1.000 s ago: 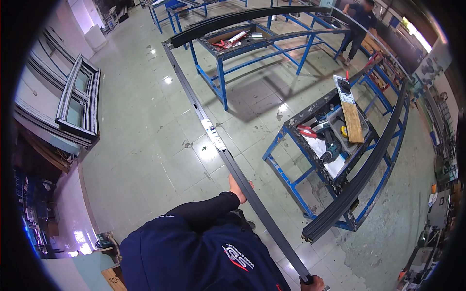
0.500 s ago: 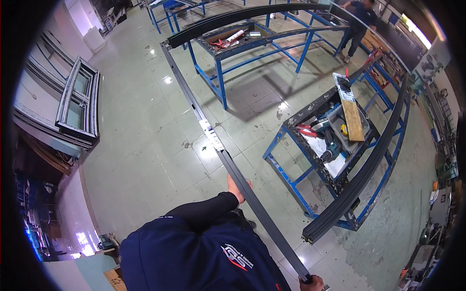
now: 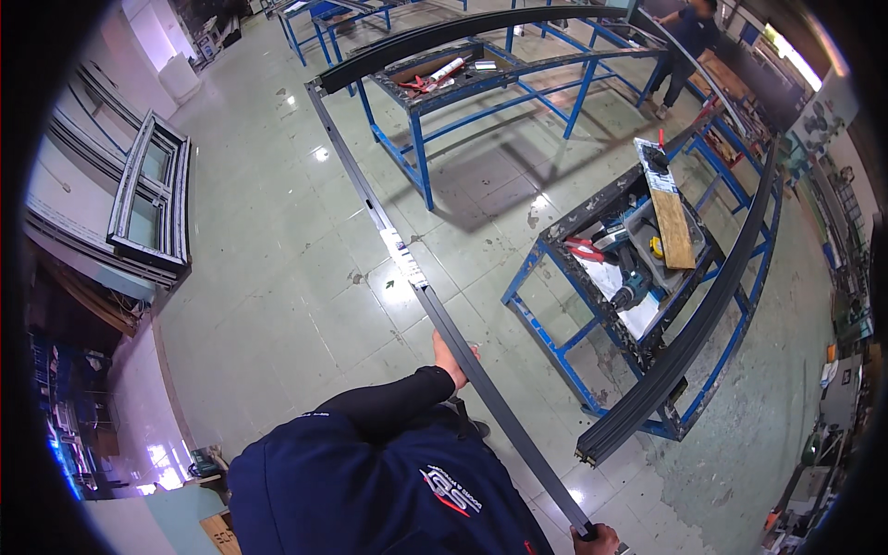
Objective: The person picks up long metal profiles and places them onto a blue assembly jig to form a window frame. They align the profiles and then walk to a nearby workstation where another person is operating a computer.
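A long dark grey metal profile [image 3: 472, 365] slants across the view from far left to near right. Around its middle, from the left side and beneath, closes my left hand [image 3: 450, 359]; part of the fingers is behind the bar. My right hand [image 3: 597, 540] grips the bar's near end at the lower edge, partly cut off by the picture. White film or label [image 3: 401, 258] covers a short stretch of the bar. The far end meets a black profile [image 3: 435, 37] lying across the far blue bench.
Another black profile [image 3: 638, 407] rests along the right blue bench, its cut end toward me. That bench's tray [image 3: 638, 314] holds a cordless drill [image 3: 632, 289], red-handled pliers [image 3: 585, 249] and a wooden board [image 3: 672, 231]. Framed windows [image 3: 148, 194] lean at left. A co-worker [image 3: 686, 46] stands far right.
My hands and the grey profile stay practically where they were. At the far right, the co-worker has shifted slightly and a thin long strip near them has changed its angle.
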Demonstrator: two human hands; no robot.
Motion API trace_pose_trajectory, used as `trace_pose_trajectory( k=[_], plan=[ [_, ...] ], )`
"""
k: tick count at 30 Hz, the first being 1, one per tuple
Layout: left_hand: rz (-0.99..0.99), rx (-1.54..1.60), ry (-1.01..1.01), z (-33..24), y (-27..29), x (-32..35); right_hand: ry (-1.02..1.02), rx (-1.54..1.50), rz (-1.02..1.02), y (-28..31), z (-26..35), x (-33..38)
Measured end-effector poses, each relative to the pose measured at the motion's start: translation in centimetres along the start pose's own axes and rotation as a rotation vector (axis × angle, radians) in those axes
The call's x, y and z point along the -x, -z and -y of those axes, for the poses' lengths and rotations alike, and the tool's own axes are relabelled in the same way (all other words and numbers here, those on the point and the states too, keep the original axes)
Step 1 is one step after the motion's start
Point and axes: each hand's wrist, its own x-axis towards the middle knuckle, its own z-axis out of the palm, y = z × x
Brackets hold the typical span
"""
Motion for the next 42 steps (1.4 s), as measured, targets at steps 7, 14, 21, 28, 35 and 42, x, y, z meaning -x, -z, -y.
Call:
trace_pose_trajectory(
  k=[7,14,21,28,35,42],
  plan=[
    [-0.016,-0.02,-0.021,0.0,-0.6,0.2,0.022,0.05,0.01,0.1,0.2,-0.7],
    [-0.014,0.013,-0.003,0.0,-1.6,1.3,0.055,0.044,-0.062,0.4,0.1,-0.9],
    [-0.002,0.004,-0.015,0.0,-1.9,1.5,0.039,0.067,-0.041,0.6,0.1,-1.0],
    [-0.019,0.011,-0.027,0.0,-1.4,0.8,-0.017,0.061,0.005,-0.8,-0.6,-0.9],
    [-0.028,0.039,-0.06,0.4,-0.8,-0.7,-0.014,0.046,0.05,-1.3,-0.7,-1.5],
    [-0.016,0.045,-0.079,0.5,-1.0,-1.0,-0.011,0.072,0.066,-1.9,-1.3,-2.0]
  ],
)
